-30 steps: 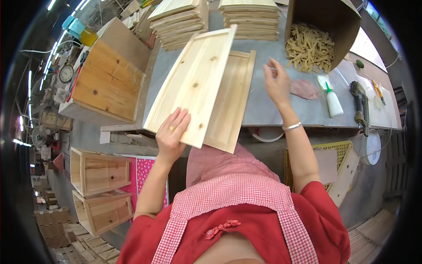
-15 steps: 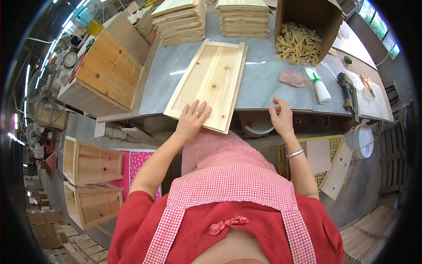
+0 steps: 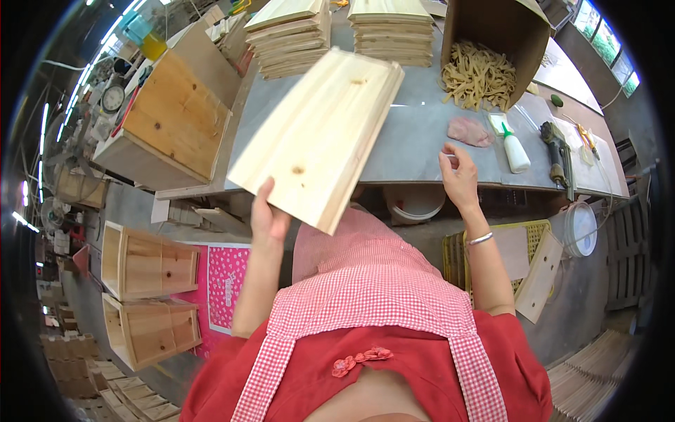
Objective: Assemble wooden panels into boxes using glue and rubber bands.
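Note:
My left hand (image 3: 269, 220) grips a pale wooden panel (image 3: 320, 133) by its near left edge, thumb on top and the other fingers hidden beneath. The panel is tilted above the table's front edge, its plain knotted face up, with a layered edge along its right side. My right hand (image 3: 460, 172), a bracelet at the wrist, hovers by the table edge to the right of the panel. Its fingers are loosely curled, thumb apart, and nothing shows in them. Beyond it lie a pinkish crumpled cloth (image 3: 471, 131) and a white bottle with a green nozzle (image 3: 515, 152).
Two stacks of wooden panels (image 3: 290, 42) (image 3: 391, 35) stand at the back of the grey table (image 3: 411, 151). A tipped cardboard box (image 3: 527, 42) spills tan strips (image 3: 478, 74). A power tool (image 3: 557, 155) lies at right. Wooden boxes (image 3: 158, 260) stand lower left; a yellow crate (image 3: 457, 260) sits lower right.
The panel has been lifted and turned over, its framed face replaced by a plain one. My left hand moved from resting on top to its near left edge. My right hand shifted slightly.

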A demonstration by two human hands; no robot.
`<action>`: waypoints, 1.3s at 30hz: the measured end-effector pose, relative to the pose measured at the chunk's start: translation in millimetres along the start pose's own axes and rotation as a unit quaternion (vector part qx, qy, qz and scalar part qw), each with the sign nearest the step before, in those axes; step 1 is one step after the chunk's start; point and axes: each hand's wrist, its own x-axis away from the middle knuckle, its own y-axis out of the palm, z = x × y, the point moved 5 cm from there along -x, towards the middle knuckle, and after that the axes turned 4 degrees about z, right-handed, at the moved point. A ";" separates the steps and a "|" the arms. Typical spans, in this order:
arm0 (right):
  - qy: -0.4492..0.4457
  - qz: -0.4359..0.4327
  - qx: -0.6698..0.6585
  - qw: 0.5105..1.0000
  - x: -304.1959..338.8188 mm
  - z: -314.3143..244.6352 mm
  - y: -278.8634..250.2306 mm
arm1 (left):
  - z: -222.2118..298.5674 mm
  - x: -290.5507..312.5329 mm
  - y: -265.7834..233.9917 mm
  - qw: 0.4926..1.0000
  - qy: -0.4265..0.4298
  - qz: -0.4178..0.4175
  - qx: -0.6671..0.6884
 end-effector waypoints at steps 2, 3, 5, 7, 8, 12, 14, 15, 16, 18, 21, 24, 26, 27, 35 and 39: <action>-0.021 0.003 -0.010 1.000 -22.9 0.1 15.2 | -29.5 -5.7 -25.8 0.998 -0.025 0.058 -0.009; -0.039 0.002 -0.011 0.999 -35.4 -0.3 23.8 | -44.1 -9.0 -35.4 0.995 -0.060 0.074 0.002; -0.068 -0.008 -0.005 0.998 -61.5 -1.1 42.9 | -63.1 -9.9 -51.4 0.990 -0.077 0.115 0.008; -0.084 -0.020 0.004 0.996 -84.5 -1.9 66.2 | -71.8 -9.3 -55.9 0.987 -0.085 0.132 -0.032; -0.100 -0.037 0.030 0.994 -93.6 -3.1 80.7 | -72.2 -7.7 -56.9 0.984 -0.081 0.150 -0.054; -0.136 -0.095 0.108 0.980 -138.6 -1.9 149.7 | -68.9 -9.4 -53.8 0.964 -0.120 0.206 -0.117; -0.152 -0.112 0.153 0.970 -161.1 4.2 184.2 | -67.2 -22.3 -49.9 0.966 -0.122 0.193 -0.120; -0.163 -0.114 0.183 0.963 -170.7 7.4 201.9 | -67.2 -31.0 -49.2 0.966 -0.122 0.190 -0.124; -0.175 -0.116 0.214 0.954 -179.7 11.3 217.3 | -69.0 -40.6 -47.3 0.970 -0.129 0.173 -0.112; -0.156 -0.141 0.269 0.940 -199.4 22.4 240.7 | -73.6 -58.3 -45.3 0.973 -0.138 0.159 -0.097; -0.098 -0.187 0.296 0.932 -218.6 30.5 257.8 | -78.4 -72.7 -43.9 0.973 -0.136 0.160 -0.097; -0.064 -0.202 0.297 0.931 -219.3 19.7 261.4 | -74.7 -68.3 -44.5 0.971 -0.138 0.163 -0.105; -0.069 -0.184 0.292 0.936 -211.7 5.6 261.8 | -64.1 -59.1 -47.2 0.973 -0.127 0.154 -0.118; -0.079 -0.167 0.286 0.940 -206.9 -1.6 262.1 | -58.0 -54.8 -48.9 0.974 -0.117 0.146 -0.125; -0.109 -0.123 0.242 0.956 -171.4 5.0 263.6 | -51.7 -40.1 -69.5 0.969 -0.130 0.154 -0.144; -0.118 -0.115 0.203 0.965 -171.2 9.1 264.4 | -25.9 -48.2 -72.6 0.936 -0.017 0.211 -0.280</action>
